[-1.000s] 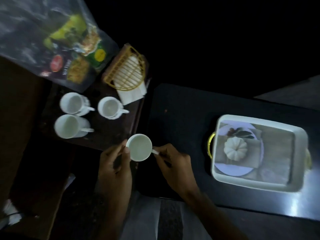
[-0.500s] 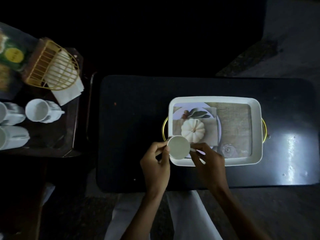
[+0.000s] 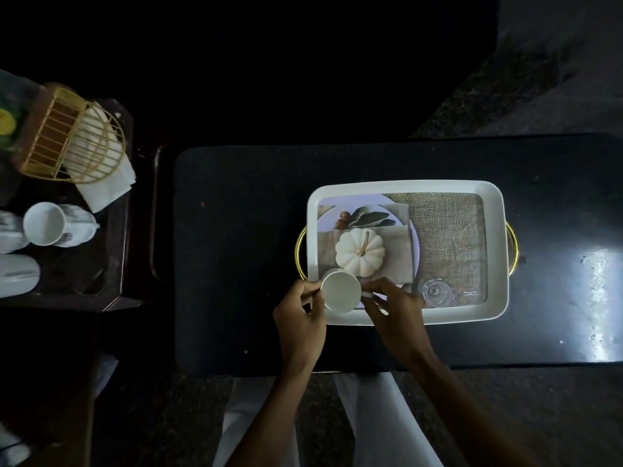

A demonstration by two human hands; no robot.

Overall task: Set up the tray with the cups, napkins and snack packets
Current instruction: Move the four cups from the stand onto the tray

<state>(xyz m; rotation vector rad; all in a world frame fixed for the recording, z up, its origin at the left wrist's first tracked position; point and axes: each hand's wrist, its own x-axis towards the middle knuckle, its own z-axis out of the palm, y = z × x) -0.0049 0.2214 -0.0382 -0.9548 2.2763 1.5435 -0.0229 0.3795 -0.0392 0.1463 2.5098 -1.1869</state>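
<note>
A white cup (image 3: 340,290) is over the near left corner of the white tray (image 3: 494,210), whose floor carries a printed pumpkin picture. My left hand (image 3: 300,315) pinches the cup's left rim and my right hand (image 3: 392,308) holds its handle side. I cannot tell whether the cup rests on the tray. On the side table at the left stand other white cups (image 3: 47,224), a gold wire holder with white napkins (image 3: 101,163), and snack packets (image 3: 6,123) cut off by the frame's edge.
The tray has gold handles (image 3: 299,254) and sits on a black table (image 3: 236,264). A dark wooden side table (image 3: 114,264) stands to the left with a gap between. My white-clad legs (image 3: 256,416) are below the table's near edge.
Both hands carried the cup from the side table rightward to the tray's near left corner. The view swung right with them, so the tray is now central.
</note>
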